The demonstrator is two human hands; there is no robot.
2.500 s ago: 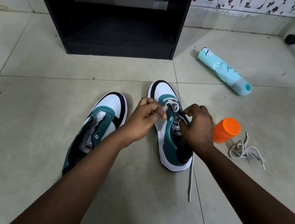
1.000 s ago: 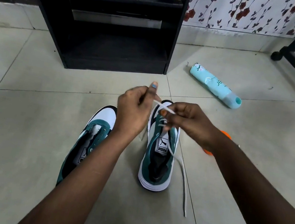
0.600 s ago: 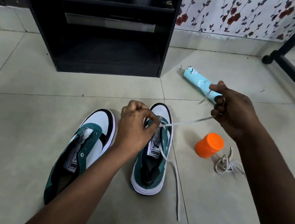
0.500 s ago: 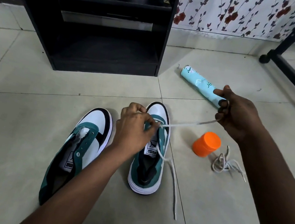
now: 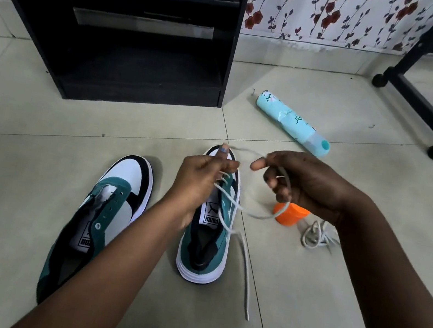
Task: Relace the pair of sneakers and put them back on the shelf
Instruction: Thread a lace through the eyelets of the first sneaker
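Head view: lacing stage.
Right sneaker [image 5: 209,229]: lower eyelets laced; left hand [image 5: 201,178] and right hand [image 5: 301,184] fingers pinch its lace [image 5: 247,212].
Left sneaker [image 5: 102,213]: unlaced; spare lace [image 5: 315,236] on floor.
Shelf [image 5: 137,83]: awaiting both.

Both forearms reach in from the near edge, bare, converging toward centre. Left hand [image 5: 201,178]: back toward the camera, fingers curled, thumb up with fingertip pinching a white lace [image 5: 243,151]. Right hand [image 5: 301,184]: just right of the left, at about the same height, palm turned leftward, fingers loosely curled with the lace running through them, index tip extended toward the left hand. The hands are close but apart.
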